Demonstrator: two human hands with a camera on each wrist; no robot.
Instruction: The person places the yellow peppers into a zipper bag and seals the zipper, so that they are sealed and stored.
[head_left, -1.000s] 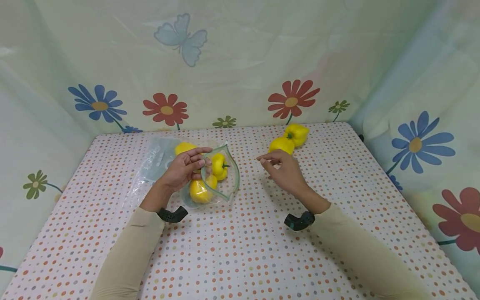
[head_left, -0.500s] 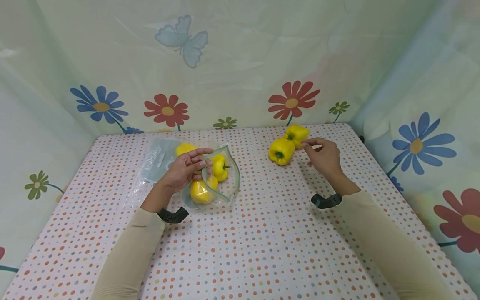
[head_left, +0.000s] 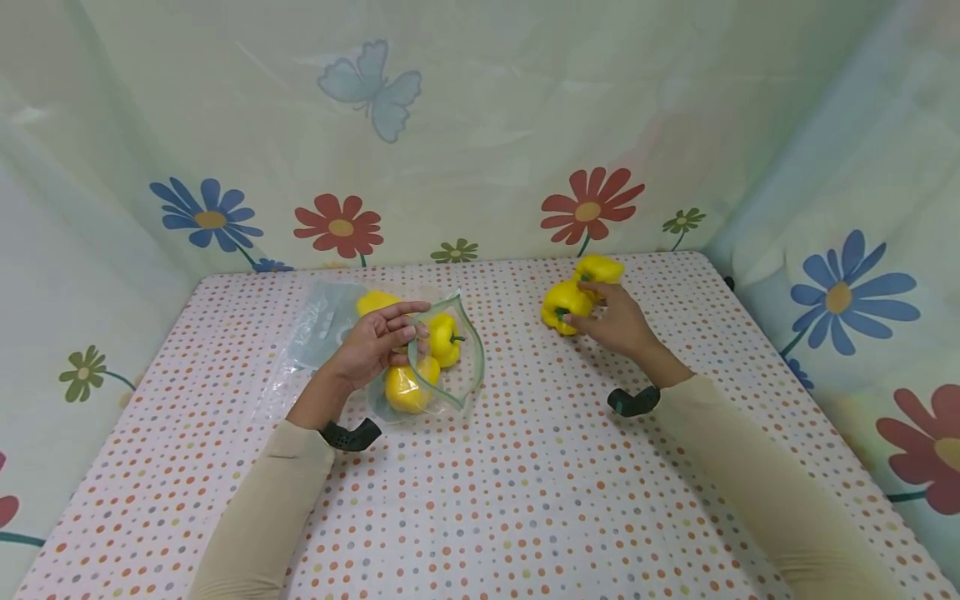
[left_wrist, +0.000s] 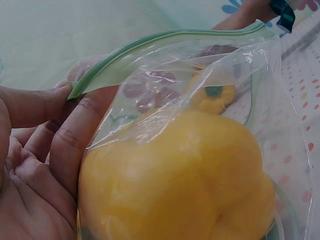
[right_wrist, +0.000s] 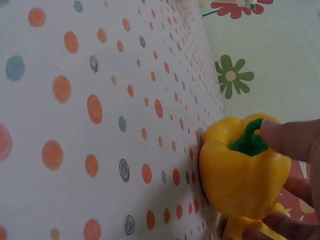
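Note:
My left hand pinches the green-edged mouth of a clear zip bag between thumb and fingers; the mouth gapes toward the right. Several yellow bell peppers, one with its green stem showing, are seen in or through the bag; the plastic and hand partly cover them. In the left wrist view one pepper fills much of the bag. At the right, my right hand grips another yellow bell pepper, thumb by its green stem and fingers behind it. A further pepper lies just behind that one.
Beneath the bag and to its left lies more clear plastic, perhaps another bag. A dotted cloth covers the table. A flowered curtain stands along the back and sides.
My right hand moved right past the peppers, then came back left onto the nearer one and took hold of it. My left hand holds the bag in about the same place.

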